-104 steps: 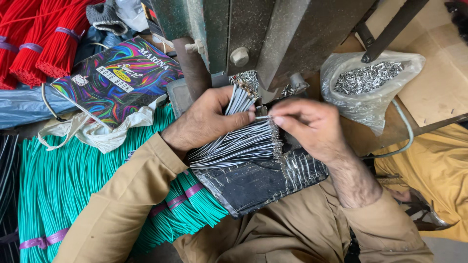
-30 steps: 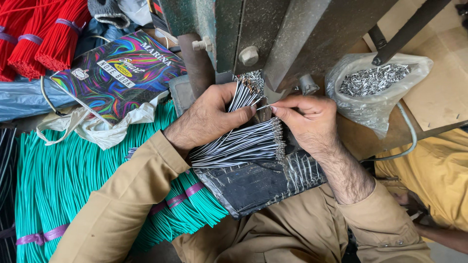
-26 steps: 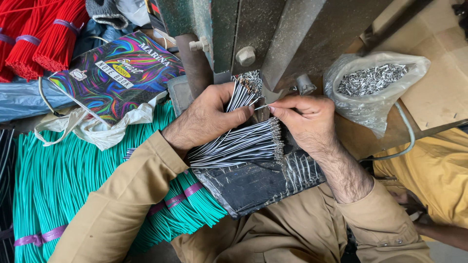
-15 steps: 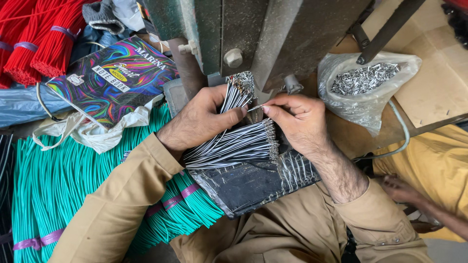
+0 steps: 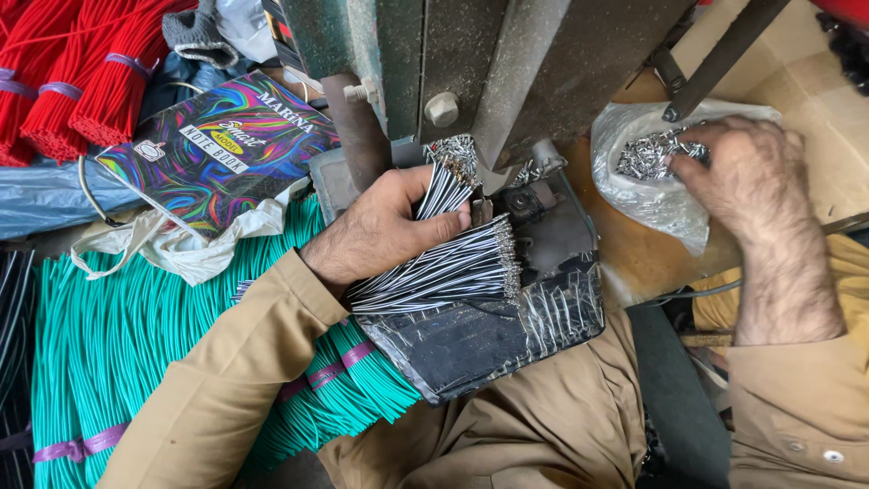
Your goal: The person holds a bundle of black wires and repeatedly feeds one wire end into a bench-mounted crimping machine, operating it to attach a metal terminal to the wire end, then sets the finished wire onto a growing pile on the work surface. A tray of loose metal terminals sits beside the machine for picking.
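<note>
My left hand [image 5: 385, 231] grips a bundle of thin black-and-white wires [image 5: 453, 267] that fans out to the right, its metal-tipped ends lying next to the base of a green metal press machine [image 5: 471, 54]. A second bunch of these wires stands up between my thumb and fingers. My right hand [image 5: 747, 172] reaches into a clear plastic bag of small metal terminals [image 5: 647, 181] on the right, its fingertips among the pieces. Whether it holds a piece is hidden.
A black taped pad [image 5: 489, 330] lies under the wires on my lap. Bundles of teal wires [image 5: 136, 335] tied with purple bands fill the left. Red wire bundles [image 5: 81, 81] and a colourful notebook [image 5: 222, 149] lie at the top left, with a white plastic bag [image 5: 181, 249] below.
My right hand has left the wire tips at the machine and moved right into the bag of metal terminals. My left hand keeps the wire bundle in place.
</note>
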